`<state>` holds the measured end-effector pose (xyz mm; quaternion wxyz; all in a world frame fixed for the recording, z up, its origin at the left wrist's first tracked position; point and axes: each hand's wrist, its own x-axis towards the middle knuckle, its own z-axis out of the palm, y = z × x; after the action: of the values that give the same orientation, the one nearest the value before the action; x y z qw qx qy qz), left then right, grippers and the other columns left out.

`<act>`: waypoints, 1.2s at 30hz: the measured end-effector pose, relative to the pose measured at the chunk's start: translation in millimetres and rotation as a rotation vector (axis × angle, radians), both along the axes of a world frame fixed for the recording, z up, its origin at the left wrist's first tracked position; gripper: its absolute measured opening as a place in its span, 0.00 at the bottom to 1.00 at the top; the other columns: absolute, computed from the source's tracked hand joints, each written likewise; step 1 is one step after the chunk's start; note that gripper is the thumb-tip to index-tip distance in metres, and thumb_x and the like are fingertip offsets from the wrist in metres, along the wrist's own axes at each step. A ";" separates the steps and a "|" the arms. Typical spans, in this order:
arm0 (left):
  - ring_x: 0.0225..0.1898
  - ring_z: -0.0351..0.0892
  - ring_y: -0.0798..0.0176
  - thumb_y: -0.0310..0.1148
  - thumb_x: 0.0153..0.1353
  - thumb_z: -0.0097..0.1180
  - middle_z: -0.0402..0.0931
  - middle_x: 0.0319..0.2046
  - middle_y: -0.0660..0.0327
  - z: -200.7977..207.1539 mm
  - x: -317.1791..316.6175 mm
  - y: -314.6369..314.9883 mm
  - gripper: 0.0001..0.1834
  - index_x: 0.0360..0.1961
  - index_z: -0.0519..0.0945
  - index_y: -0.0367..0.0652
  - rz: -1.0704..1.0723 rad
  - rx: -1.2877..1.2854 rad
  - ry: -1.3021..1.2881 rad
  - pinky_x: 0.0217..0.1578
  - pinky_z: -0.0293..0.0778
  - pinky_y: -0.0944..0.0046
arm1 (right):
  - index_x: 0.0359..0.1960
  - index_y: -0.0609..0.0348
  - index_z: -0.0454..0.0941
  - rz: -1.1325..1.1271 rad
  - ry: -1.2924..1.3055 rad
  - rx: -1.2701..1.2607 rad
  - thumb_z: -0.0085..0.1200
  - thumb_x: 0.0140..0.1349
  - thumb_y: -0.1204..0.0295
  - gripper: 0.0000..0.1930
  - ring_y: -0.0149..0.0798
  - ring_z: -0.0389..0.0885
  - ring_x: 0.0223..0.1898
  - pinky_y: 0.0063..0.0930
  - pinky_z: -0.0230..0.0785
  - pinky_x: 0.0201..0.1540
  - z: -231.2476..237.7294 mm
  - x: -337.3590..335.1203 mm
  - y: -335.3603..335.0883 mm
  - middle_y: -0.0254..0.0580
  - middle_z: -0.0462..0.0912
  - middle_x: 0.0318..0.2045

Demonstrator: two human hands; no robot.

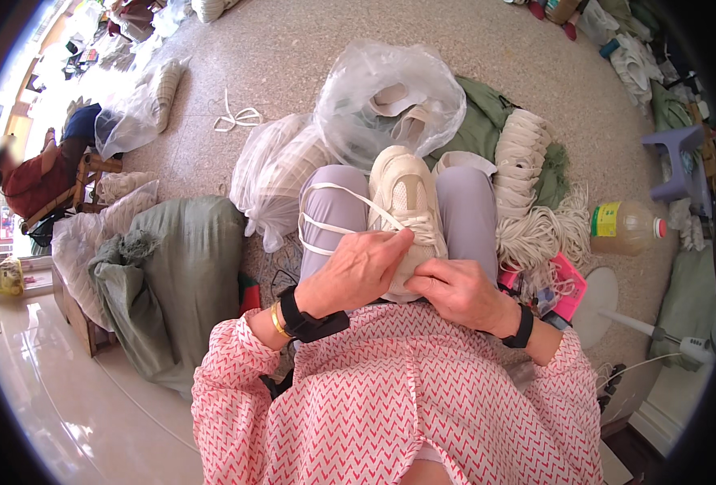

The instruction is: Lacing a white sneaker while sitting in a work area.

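A cream sneaker (397, 187) rests between my knees, its toe pointing away from me. A flat white shoelace (335, 187) loops loosely over my left knee and runs to the sneaker's eyelets. My left hand (358, 271) is closed over the lacing, with thumb and forefinger pinched at the lace. Fingers bent and pressed together, my right hand (461, 291) grips the sneaker's upper beside the tongue. Its fingertips are partly hidden, so any lace between them cannot be made out.
Beyond my knees lies an open clear plastic bag (350, 89) with pale shoes in it. At right are stacked shoe uppers (522, 158), bundled laces (536, 234), a pink basket (570, 291) and a plastic jug (629, 229). A green sack (192, 275) stands left; another person (38, 182) sits beyond.
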<state>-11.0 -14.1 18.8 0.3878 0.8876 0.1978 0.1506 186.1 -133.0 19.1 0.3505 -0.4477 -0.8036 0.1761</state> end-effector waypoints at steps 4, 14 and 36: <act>0.30 0.78 0.37 0.24 0.64 0.56 0.75 0.25 0.48 -8.8 2.7 -0.2 0.07 0.39 0.70 0.37 0.025 -0.003 -0.049 0.30 0.70 0.44 | 0.39 0.58 0.82 -0.031 0.043 -0.065 0.61 0.55 0.81 0.10 0.43 0.85 0.31 0.37 0.79 0.32 -0.9 -1.8 -2.1 0.38 0.80 0.36; 0.30 0.80 0.38 0.21 0.61 0.55 0.77 0.25 0.49 -12.0 3.9 -3.8 0.07 0.39 0.72 0.39 0.081 -0.045 -0.091 0.30 0.72 0.46 | 0.39 0.56 0.83 -0.066 0.056 -0.062 0.64 0.54 0.81 0.11 0.44 0.85 0.31 0.37 0.79 0.32 -5.0 -3.4 -5.2 0.37 0.80 0.36; 0.28 0.81 0.47 0.27 0.57 0.63 0.78 0.22 0.51 -5.4 9.3 -8.5 0.07 0.31 0.77 0.36 0.313 -0.079 -0.022 0.31 0.73 0.51 | 0.40 0.63 0.74 -0.287 -0.303 -0.270 0.57 0.65 0.78 0.05 0.53 0.82 0.40 0.43 0.77 0.41 14.5 -2.3 19.3 0.49 0.75 0.38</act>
<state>-1.7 -22.6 13.4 0.3963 0.8283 0.3351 0.2110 183.8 -113.6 33.6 0.1842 -0.6213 -0.7444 0.1612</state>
